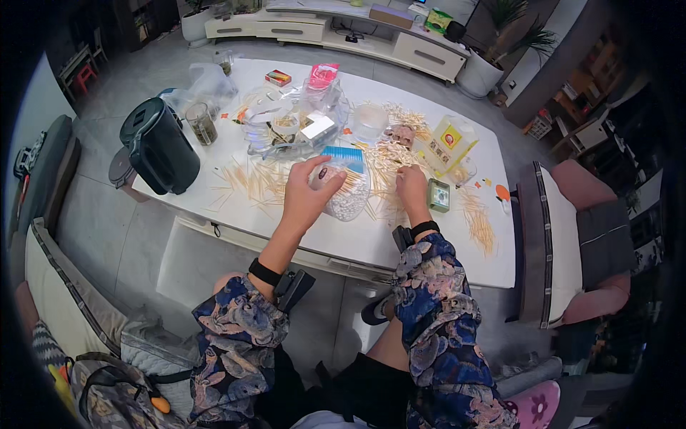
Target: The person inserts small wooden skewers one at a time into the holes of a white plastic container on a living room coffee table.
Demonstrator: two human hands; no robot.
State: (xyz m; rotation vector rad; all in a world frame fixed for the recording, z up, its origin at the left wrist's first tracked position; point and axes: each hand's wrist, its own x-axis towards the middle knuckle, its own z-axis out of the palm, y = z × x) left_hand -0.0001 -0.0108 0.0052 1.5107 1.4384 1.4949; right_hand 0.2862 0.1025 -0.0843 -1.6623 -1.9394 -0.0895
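Observation:
My left hand (311, 187) grips a clear plastic pack (351, 201) of cotton swabs by its upper side. Packed white tips show at the pack's lower end, and a blue panel (343, 154) lies at its upper end. My right hand (411, 187) is at the near edge of a loose heap of wooden-stick cotton swabs (395, 155), fingers bent together; whether a swab is between them is hidden. Just right of that hand sits a small green box (439, 195) with a clear window. Toothpicks (254, 179) lie scattered to the left of the pack.
A black electric kettle (161, 145) stands at the table's left, beside a glass jar (201, 123). Behind the pack are crumpled clear plastic (262, 131) and a round clear tub (371, 120). A yellow-labelled bottle (450, 145) and more toothpicks (479, 220) are at the right.

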